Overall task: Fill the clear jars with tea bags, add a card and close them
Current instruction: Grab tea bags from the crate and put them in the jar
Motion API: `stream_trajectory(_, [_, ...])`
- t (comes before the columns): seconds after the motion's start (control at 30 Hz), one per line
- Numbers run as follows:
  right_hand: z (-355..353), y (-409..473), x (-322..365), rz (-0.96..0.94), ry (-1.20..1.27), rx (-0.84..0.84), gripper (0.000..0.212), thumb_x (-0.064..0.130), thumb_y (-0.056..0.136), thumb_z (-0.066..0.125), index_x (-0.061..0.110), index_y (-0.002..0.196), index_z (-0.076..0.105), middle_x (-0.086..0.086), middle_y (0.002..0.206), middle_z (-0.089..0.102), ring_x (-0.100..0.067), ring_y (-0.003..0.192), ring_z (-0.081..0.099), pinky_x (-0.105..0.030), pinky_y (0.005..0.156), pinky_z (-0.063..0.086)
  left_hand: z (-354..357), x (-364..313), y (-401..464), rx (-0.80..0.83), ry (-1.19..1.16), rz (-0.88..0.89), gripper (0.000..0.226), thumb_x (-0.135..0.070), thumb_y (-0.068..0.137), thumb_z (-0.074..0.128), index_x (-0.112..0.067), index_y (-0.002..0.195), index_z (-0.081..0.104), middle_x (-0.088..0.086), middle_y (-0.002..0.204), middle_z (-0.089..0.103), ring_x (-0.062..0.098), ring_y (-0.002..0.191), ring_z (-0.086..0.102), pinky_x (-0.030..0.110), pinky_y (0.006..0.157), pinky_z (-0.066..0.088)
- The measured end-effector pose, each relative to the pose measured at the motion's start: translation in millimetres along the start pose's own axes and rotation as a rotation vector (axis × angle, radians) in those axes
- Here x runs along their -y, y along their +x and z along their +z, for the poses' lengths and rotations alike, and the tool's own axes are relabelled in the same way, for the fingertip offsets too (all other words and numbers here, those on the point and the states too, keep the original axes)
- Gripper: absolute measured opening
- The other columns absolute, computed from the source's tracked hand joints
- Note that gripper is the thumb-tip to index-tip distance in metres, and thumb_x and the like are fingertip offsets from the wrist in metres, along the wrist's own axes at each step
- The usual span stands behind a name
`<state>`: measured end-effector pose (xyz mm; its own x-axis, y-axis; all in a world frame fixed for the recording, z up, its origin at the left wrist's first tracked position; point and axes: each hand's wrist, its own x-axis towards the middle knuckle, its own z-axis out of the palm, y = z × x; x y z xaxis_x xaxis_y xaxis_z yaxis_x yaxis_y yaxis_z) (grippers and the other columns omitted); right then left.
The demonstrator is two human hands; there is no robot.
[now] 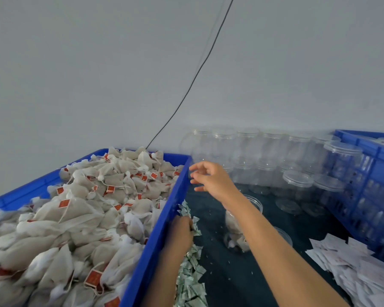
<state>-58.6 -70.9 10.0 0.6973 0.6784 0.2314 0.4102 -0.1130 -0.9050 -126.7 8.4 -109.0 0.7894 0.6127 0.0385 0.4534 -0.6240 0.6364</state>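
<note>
A blue crate [157, 229] on the left is heaped with beige tea bags [80, 218] bearing red tags. An open clear jar [237, 227] partly filled with tea bags stands on the dark table, mostly behind my right forearm. My right hand [211, 178] hovers above the crate's far right corner, fingers spread and holding nothing. My left hand [181, 231] reaches down beside the crate wall into a strip of small green-and-white packets [192, 271], fingers curled among them. White cards [353, 264] lie in a pile at lower right.
Several empty clear jars [297, 185], some with lids, stand in rows at the back against the wall. A second blue crate [372, 173] borders the right side. A black cable [186, 91] hangs down the wall. Dark tabletop [231, 273] shows between the crates.
</note>
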Motion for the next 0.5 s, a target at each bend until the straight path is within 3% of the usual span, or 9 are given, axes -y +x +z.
stream_trajectory(0.13, [-31.1, -27.2, -23.1, 0.078, -0.078, 0.07, 0.019, 0.0, 0.096, 0.048, 0.002, 0.109, 0.062, -0.007, 0.093, 0.065, -0.012, 0.078, 0.064, -0.024, 0.071, 0.055, 3.8, -0.3, 0.8, -0.034, 0.195, 0.021, 0.03, -0.003, 0.093, 0.056, -0.012, 0.121, 0.06, 0.008, 0.121, 0.06, 0.024, 0.112, 0.057, 0.032, 0.094, 0.048])
stream_trajectory(0.23, [-44.2, -42.1, -39.2, 0.084, -0.103, 0.108, 0.02, -0.003, 0.096, 0.047, 0.0, 0.105, 0.064, -0.008, 0.088, 0.066, -0.012, 0.075, 0.064, -0.022, 0.071, 0.055, 1.8, 0.3, 4.3, 0.014, 0.24, 0.039, 0.033, 0.001, 0.094, 0.055, 0.0, 0.126, 0.057, 0.019, 0.127, 0.059, 0.031, 0.116, 0.056, 0.008, 0.064, 0.047])
stream_trajectory(0.27, [-47.8, -44.9, -42.4, 0.067, -0.086, 0.097, 0.021, -0.005, 0.096, 0.046, -0.001, 0.103, 0.065, -0.009, 0.087, 0.066, -0.013, 0.076, 0.065, -0.023, 0.072, 0.056, 1.1, 0.4, 4.8, 0.033, 0.253, 0.041, 0.027, 0.0, 0.094, 0.055, 0.001, 0.12, 0.059, 0.02, 0.124, 0.061, 0.031, 0.112, 0.059, 0.01, 0.06, 0.046])
stream_trajectory(0.37, [-56.8, -49.8, -44.7, 0.013, -0.018, 0.032, 0.025, -0.007, 0.096, 0.044, 0.001, 0.097, 0.067, -0.012, 0.086, 0.068, -0.014, 0.076, 0.066, -0.027, 0.072, 0.058, -2.7, -1.8, -1.5, 0.003, 0.197, -0.02, 0.006, -0.007, 0.091, 0.062, -0.008, 0.096, 0.059, 0.013, 0.097, 0.068, 0.021, 0.091, 0.066, 0.035, 0.08, 0.05])
stream_trajectory(0.5, [-70.4, -53.8, -43.7, -0.068, 0.062, -0.053, 0.03, -0.007, 0.096, 0.044, 0.008, 0.091, 0.07, -0.01, 0.083, 0.071, -0.013, 0.073, 0.068, -0.023, 0.069, 0.057, -0.7, -1.7, -1.2, -0.069, 0.081, -0.005, 0.029, -0.011, 0.091, 0.065, -0.011, 0.072, 0.044, -0.001, 0.064, 0.049, 0.012, 0.063, 0.052, 0.032, 0.065, 0.042])
